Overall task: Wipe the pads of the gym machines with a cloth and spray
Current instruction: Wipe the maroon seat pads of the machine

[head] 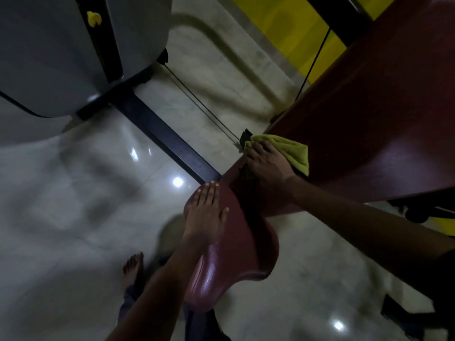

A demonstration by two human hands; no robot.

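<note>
A dark red back pad (pixel 369 114) slopes up to the upper right, and a smaller red seat pad (pixel 234 254) lies below it at centre. My right hand (pixel 267 163) presses a yellow-green cloth (pixel 293 151) flat against the lower end of the back pad, fingers stretched over the cloth. My left hand (pixel 205 212) rests flat on the seat pad's top end with straight fingers. No spray bottle is in view.
A black frame bar (pixel 160 129) runs across the pale glossy floor to a grey weight-stack shroud (pixel 61 52) with a yellow pin knob (pixel 93 18). A thin cable (pixel 202 104) leads to the pad's base. My bare foot (pixel 134 265) stands lower left. A yellow wall strip (pixel 295 25) is beyond.
</note>
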